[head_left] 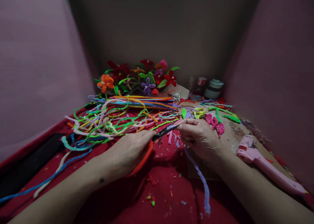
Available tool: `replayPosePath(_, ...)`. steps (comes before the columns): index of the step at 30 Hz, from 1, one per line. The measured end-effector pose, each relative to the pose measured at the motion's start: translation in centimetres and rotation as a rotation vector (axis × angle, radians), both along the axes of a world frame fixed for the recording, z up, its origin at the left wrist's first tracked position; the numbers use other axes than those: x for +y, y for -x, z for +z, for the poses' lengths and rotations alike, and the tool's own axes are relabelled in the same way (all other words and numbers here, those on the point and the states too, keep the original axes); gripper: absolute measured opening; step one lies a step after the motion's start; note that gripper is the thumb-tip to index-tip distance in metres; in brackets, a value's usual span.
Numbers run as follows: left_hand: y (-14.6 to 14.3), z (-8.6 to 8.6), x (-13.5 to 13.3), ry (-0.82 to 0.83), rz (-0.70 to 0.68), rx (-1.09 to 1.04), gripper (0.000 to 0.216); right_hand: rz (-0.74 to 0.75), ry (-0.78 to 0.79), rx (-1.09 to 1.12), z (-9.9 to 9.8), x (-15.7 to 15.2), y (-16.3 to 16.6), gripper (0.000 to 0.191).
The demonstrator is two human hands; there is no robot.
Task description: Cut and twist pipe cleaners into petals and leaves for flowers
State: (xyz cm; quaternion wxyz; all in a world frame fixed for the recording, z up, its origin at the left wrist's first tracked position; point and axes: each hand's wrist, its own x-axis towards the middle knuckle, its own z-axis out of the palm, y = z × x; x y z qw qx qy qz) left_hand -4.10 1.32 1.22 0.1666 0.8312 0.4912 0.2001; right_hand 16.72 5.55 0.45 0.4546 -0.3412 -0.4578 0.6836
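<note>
My left hand point(129, 152) is closed around orange-handled scissors point(157, 137), whose dark blades point right toward my other hand. My right hand point(200, 135) pinches a lilac pipe cleaner point(200, 178) that trails down over the red cloth toward me. The blade tips sit just left of my right fingertips. Small cut bits of fuzz lie on the cloth below both hands.
A tangled heap of coloured pipe cleaners point(115, 117) spreads left and behind. Finished pipe-cleaner flowers point(147, 78) stand at the back. A pink glue gun point(260, 161) lies right on cardboard point(230, 135), near pink flowers point(216, 122). Jars point(213, 88) stand back right. Walls close in on both sides.
</note>
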Motion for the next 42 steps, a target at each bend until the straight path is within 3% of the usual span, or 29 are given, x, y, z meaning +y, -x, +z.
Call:
replayPosePath(19, -0.4, 0.5, -0.1, -0.105, -0.029, 0.319, 0.031, -0.013, 0.009, 0.012, -0.3, 0.3, -0.1, 0.019)
replayPosePath(28, -0.3, 0.6, -0.5, -0.109, -0.052, 0.26, 0.031, -0.012, 0.022, 0.002, -0.4, 0.3, 0.0, 0.016)
replayPosePath(32, -0.3, 1.0, -0.2, -0.058, -0.024, 0.118, 0.027, 0.001, 0.016, 0.028, -0.4, 0.4, 0.1, 0.024)
replayPosePath(35, -0.4, 1.5, 0.0, -0.03, 0.094, -0.142, 0.029, 0.044, 0.035, 0.041, -0.3, 0.1, 0.2, 0.028)
replayPosePath(38, -1.0, 2.0, -0.1, 0.188, 0.205, -0.466, 0.032, 0.118, 0.067, 0.03, -0.2, -0.5, 0.4, 0.022)
replayPosePath(42, -1.8, 1.8, -0.4, 0.541, 0.098, -0.797, 0.037, 0.154, 0.032, -0.035, 0.0, -1.5, 0.8, 0.013)
